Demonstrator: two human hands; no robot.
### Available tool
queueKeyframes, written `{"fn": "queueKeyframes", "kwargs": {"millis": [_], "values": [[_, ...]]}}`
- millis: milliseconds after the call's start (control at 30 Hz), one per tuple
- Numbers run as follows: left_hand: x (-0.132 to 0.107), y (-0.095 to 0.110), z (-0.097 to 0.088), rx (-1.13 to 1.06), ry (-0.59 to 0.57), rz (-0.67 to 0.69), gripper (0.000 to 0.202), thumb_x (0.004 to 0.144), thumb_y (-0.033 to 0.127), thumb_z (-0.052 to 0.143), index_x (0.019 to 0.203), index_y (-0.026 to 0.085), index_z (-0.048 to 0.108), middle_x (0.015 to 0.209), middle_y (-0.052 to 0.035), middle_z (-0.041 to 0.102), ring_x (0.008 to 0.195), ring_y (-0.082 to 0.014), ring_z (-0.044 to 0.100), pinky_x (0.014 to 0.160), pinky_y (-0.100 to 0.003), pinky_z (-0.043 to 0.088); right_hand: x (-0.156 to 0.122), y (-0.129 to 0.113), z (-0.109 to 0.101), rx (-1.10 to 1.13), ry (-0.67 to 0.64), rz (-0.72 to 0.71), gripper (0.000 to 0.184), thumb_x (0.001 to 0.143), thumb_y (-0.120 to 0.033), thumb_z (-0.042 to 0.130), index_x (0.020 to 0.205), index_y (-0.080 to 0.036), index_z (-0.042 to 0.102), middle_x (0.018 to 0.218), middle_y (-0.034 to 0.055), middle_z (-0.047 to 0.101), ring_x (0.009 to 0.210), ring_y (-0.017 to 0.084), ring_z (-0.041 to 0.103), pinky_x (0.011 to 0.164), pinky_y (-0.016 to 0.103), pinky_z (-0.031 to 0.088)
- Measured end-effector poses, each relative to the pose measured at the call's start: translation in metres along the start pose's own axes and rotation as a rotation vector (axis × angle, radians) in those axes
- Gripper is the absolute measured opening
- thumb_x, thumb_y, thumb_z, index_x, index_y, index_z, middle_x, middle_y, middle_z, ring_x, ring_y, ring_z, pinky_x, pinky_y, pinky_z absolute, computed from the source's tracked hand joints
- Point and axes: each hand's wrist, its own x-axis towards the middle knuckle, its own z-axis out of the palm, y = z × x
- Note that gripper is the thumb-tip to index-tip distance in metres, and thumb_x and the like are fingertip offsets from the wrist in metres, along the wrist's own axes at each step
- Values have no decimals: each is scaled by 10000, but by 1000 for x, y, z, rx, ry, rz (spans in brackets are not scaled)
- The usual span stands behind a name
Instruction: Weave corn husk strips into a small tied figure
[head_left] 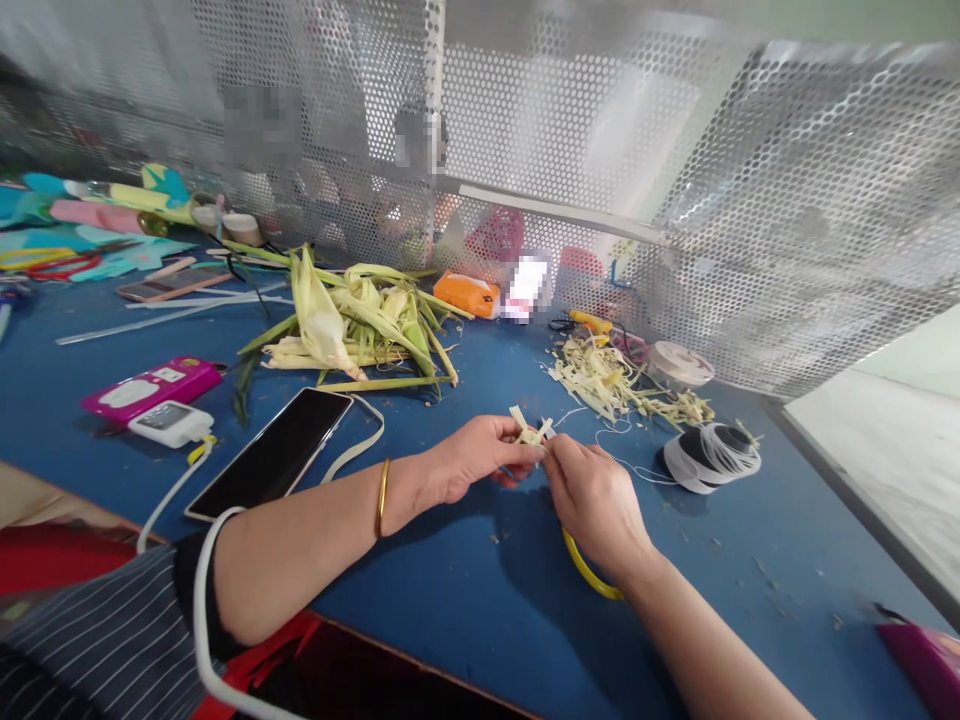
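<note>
My left hand [487, 455], with a gold bangle on the wrist, pinches a small piece of pale corn husk [529, 432] whose strips stick up above the fingers. Close against it, my right hand [596, 500] is closed round scissors [592, 570]; a yellow handle loop shows below the palm. The metal blade tip shows just beside the husk piece, though the fingers hide most of the scissors. White thread [630, 465] runs from near my hands to a black-and-white spool [709, 458] on the right.
Corn husks [360, 320] lie in a heap ahead on the blue table [442, 610]. Husk scraps [600, 380] and a tape roll [679, 365] sit right. A black-screened phone [270, 455], white cable and magenta device [154, 390] are left. An orange packet [465, 294] stands by the perforated screen [562, 130].
</note>
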Motion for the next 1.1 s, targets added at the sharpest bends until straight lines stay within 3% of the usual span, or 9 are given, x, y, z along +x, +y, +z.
{"fn": "queueKeyframes", "kwargs": {"millis": [167,300,633,733,833,933,1033,1100], "values": [[1,-5,6,-10,-13,70,375,711,486,739,802,146,608,615,35,534,552,-94,509,572,-260,438,2,-3,-3,300,-164,235,298,988,-303,361,712,-231,444,588,-14,554,518,146,493,531,255,289],[4,-6,6,-21,20,116,376,733,477,725,843,136,613,604,36,529,536,-90,491,552,-254,443,5,-6,-12,522,-194,379,357,978,-386,394,661,-227,443,575,-22,560,543,135,510,550,241,327],[3,-4,3,-73,90,73,225,747,347,710,805,147,625,617,21,550,575,-99,513,587,-259,458,5,-13,-15,571,-166,335,388,963,-402,417,620,-221,435,543,-28,520,521,124,457,535,247,314],[2,0,1,-107,106,40,215,749,319,710,863,146,652,629,21,559,580,-96,514,581,-249,436,6,-9,-12,683,-219,406,402,948,-484,441,652,-217,490,548,-21,553,536,133,491,551,249,348],[1,5,-4,-151,48,6,290,720,310,740,957,156,676,621,29,559,577,-93,507,581,-247,423,8,-3,-9,940,-291,557,518,905,-644,411,713,-197,589,546,1,590,556,157,556,596,273,418],[0,9,-6,-141,-30,-28,330,706,365,754,946,153,680,622,27,558,575,-95,504,582,-256,431,10,1,-7,1169,-219,715,558,836,-709,477,733,-179,620,567,2,595,547,158,581,611,292,457],[-2,10,-5,-85,-62,-59,382,731,510,710,853,153,650,619,23,558,538,-95,499,551,-259,424,11,1,-6,1193,-49,741,397,736,-569,710,746,-182,621,584,-24,589,540,136,565,584,268,440],[-2,8,-3,-34,-43,-74,423,719,567,701,778,157,615,594,28,544,504,-89,479,507,-245,383,11,1,-6,1140,13,716,315,721,-472,750,746,-182,629,595,-25,597,557,134,565,587,262,429]]}}
